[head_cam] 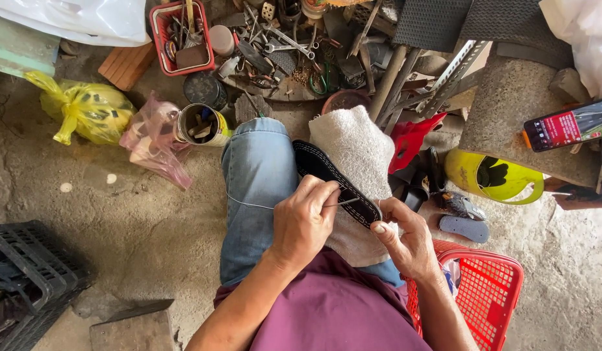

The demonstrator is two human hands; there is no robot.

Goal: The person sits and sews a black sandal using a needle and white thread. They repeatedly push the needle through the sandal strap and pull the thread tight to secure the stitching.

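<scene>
Dirt floor (138,214) (yellow bag (86,110), red basket (489,292), black crate (28,266))

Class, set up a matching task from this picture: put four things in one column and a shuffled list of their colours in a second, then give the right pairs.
Things
1. shoe sole held by the left hand and right hand
2. towel on the lap
3. basket beside the right arm
4. knotted plastic bag on the ground

Colours
A. yellow
B. black with white stitching
C. red
D. off-white

Pairs: 1-B, 2-D, 3-C, 4-A
</scene>
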